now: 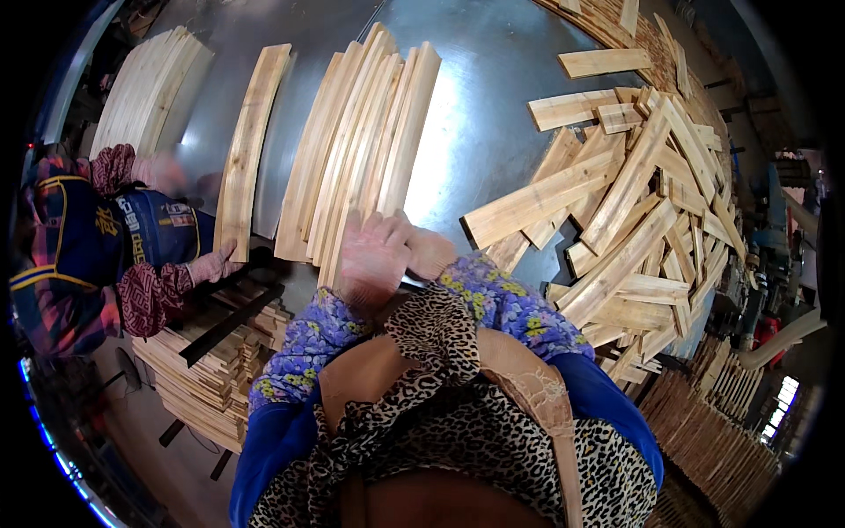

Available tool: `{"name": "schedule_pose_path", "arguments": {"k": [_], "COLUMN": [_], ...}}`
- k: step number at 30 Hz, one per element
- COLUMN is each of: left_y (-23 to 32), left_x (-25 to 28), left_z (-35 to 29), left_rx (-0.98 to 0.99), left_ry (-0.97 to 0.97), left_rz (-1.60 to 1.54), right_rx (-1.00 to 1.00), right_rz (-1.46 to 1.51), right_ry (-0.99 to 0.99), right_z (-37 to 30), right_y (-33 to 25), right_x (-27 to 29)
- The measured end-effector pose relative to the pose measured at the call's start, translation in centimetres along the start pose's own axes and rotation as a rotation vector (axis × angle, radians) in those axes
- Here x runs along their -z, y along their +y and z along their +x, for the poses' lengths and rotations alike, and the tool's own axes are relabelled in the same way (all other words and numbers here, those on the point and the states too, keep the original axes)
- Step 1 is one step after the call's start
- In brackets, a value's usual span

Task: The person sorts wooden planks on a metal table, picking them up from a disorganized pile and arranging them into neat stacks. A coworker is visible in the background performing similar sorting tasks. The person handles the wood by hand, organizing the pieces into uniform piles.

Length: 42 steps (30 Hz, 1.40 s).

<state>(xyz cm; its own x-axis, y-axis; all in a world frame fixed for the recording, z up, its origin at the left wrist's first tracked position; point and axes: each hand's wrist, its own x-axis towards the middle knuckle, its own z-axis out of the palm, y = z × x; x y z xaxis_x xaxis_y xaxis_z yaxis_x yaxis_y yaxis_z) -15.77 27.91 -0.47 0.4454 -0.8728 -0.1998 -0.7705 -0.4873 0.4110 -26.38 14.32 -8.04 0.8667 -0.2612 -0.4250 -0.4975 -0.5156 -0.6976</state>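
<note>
left hand (374, 255) – right hand (431, 251), flat pale slats (361, 150)

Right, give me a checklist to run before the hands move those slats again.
1. Left hand on the near ends of the aligned slat bundle: ok, it rests flat there.
2. Right hand placement: cannot tell, it is blurred beside the left hand.
3. Bundle edges even: ok at the far end, near end hidden by the hands.
4. Single slat kept apart from the bundle: ok, a strip of bare metal table shows between them.
5. Co-worker's hand out of the way: not ok, it touches the single slat's near end.
6. Loose slat heap kept apart from the bundle: ok.
</note>
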Motion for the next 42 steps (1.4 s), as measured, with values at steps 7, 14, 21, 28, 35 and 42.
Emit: {"name": "schedule_pose_path", "arguments": {"k": [7,14,21,28,35,42], "left_y": [-5.0,-1.2,3.3,4.8,6.2,3.0], "left_x": [-5.0,-2.8,-6.4,-5.4,-5.4,-3.3], "left_z": [-3.2,-1.2,7.5,7.6,4.7,6.4], "left_rx": [-0.192,-0.104,0.311,0.379,0.433,0.35], "left_ry": [0.193,0.1,-0.576,-0.418,0.083,0.309], "left_rz": [0.126,0.014,-1.057,-0.931,-0.027,-0.104], "right_rx": [-0.763,-1.063,-0.446,-0.699,-0.601,-0.206], "right_rz": [-0.366,0.052,1.003,-0.672,-0.224,1.757], "right_ry": [0.424,0.833,0.709,0.794,0.538,0.037], "right_z": [-0.6,-2.9,-8.1,-5.7,-4.7,-2.8], "right_y": [-2.0,5.2,5.7,15.7,18.5,16.4], "right_x": [11.6,14.5,5.9,21.2,29.9,21.5]}}
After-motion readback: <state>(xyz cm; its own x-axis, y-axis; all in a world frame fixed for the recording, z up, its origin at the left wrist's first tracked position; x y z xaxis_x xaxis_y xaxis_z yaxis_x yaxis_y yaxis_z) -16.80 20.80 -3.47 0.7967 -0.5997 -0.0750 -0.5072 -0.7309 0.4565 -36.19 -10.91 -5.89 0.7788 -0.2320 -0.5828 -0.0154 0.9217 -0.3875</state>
